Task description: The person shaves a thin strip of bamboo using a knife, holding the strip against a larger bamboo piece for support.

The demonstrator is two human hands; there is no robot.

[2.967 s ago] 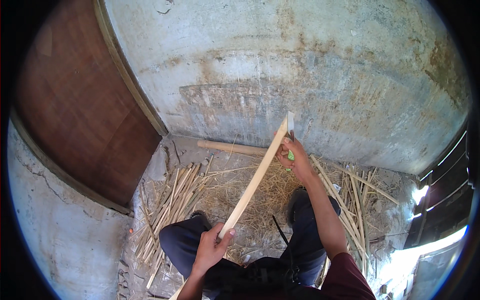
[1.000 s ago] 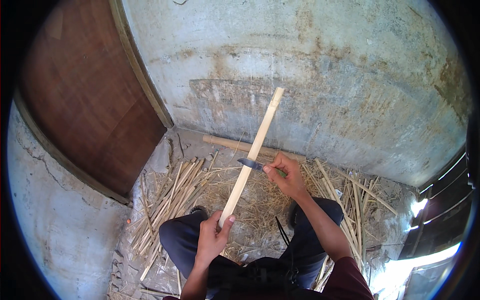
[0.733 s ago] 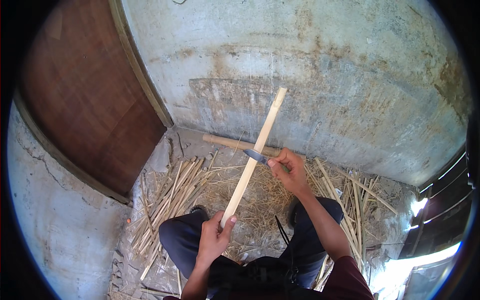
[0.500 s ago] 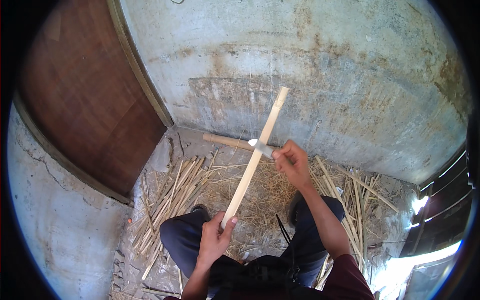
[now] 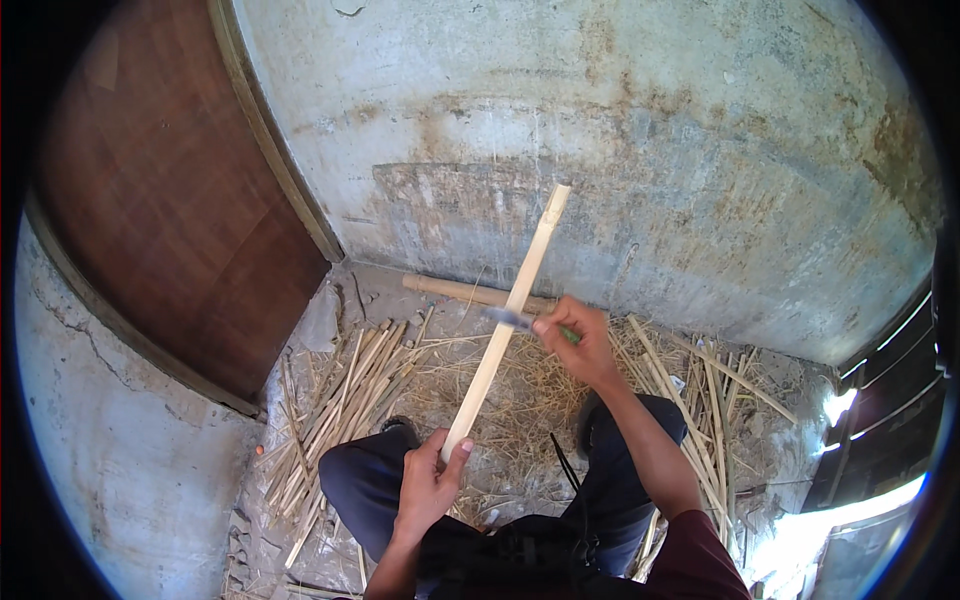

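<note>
My left hand (image 5: 432, 478) is closed around the lower end of a long, flat, pale bamboo strip (image 5: 486, 375). The strip slants up and away to the right, its far end in front of the wall. My right hand (image 5: 582, 340) grips a knife (image 5: 507, 318) by its green handle. The knife's blade lies across the strip near its middle and is smeared by motion. Both hands are in front of my bent knees.
Bundles of thin bamboo sticks (image 5: 345, 390) lie left of my legs, and more sticks (image 5: 718, 400) lie on the right. Shavings (image 5: 510, 405) cover the floor between. A thick bamboo pole (image 5: 450, 288) rests along the stained wall (image 5: 560, 120). A brown door (image 5: 180, 190) is at left.
The knife and my right hand have moved a little down the strip toward me. My left hand keeps its hold at the near end, and the strip's far end has dipped slightly.
</note>
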